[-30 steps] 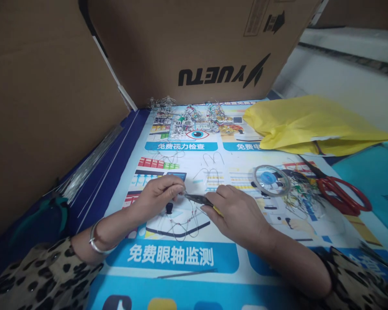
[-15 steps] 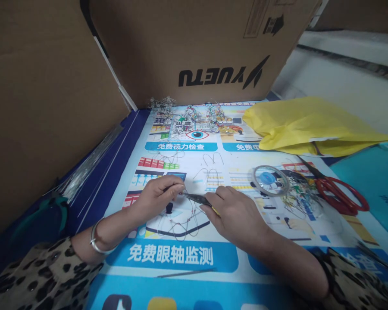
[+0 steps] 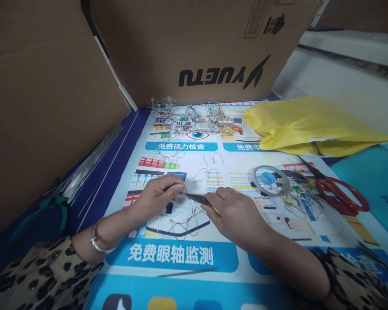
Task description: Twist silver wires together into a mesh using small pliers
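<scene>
Wire ring (image 3: 180, 223) of thin grey metal, bent into open loops with small reddish beads or knots, sits just below my hands, over the blue-and-white printed sheet (image 3: 123, 282). My left hand (image 3: 163, 193) pinches its upper edge between thumb and forefinger. My right hand (image 3: 237, 213) is wrapped round the slim dark-nosed pliers with yellow on the handles (image 3: 197, 198), their tip at my left fingertips; whether they bite the wire is too small to tell.

I expect the ring to be very light and springy, stiff enough to keep a bend but easily pulled out of shape, and smooth enough to slip. I'd take it close to the joint being worked, leaving the loops unsqueezed.

Against half a second ago, hardly anything differs: my pinch, the pliers and the ring keep their places, and I can make out no new bend.
</scene>
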The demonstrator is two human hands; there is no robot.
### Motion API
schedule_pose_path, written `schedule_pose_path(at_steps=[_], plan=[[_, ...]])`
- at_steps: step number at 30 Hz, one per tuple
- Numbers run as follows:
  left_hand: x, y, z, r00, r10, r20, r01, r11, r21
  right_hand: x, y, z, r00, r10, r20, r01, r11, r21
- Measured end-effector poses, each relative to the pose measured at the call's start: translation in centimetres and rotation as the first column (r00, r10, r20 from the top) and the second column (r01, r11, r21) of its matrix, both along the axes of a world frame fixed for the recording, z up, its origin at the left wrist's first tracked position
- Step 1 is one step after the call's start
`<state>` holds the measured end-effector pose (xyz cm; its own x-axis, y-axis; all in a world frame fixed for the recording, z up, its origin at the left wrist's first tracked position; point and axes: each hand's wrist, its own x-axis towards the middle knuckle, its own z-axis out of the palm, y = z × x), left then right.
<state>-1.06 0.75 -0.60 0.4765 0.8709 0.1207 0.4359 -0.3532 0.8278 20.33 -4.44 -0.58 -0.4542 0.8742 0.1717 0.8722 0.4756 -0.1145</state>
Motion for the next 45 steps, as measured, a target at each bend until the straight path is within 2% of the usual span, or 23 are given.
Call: schedule_pose_path(at_steps=[12,20,26,30,36,45], plan=[[0.0,0.1,-0.2,1.0,-0.003,0.015,0.003,1.0,-0.028,0.1,0.0,0.1,1.0,0.006,0.029,-0.005,0.999,-0.037],[-0.2,0.0,-0.4,0.999,0.034,0.043,-0.031,0.998,-0.058,0.1,0.0,0.3,0.998,-0.05,0.024,0.051,0.999,-0.017],[0.1,-0.3,-0.3,0.995,0.093,0.021,-0.093,0.995,0.018,-0.1,0.0,0.5,0.998,-0.062,-0.02,0.061,0.997,-0.052],[0.4,-0.6,-0.1,0.991,0.136,0.001,-0.136,0.989,0.052,-0.5,-0.2,0.6,0.998,-0.069,-0.011,0.069,0.997,-0.023],[0.8,-1.1,0.2,0.978,0.206,-0.014,-0.205,0.977,0.051,-0.7,-0.3,0.7,0.996,-0.086,0.032,0.085,0.996,0.033],[1.0,-1.3,0.3,0.971,0.237,-0.02,-0.236,0.971,0.029,-0.9,-0.3,0.7,0.995,-0.097,0.038,0.097,0.995,0.004]])
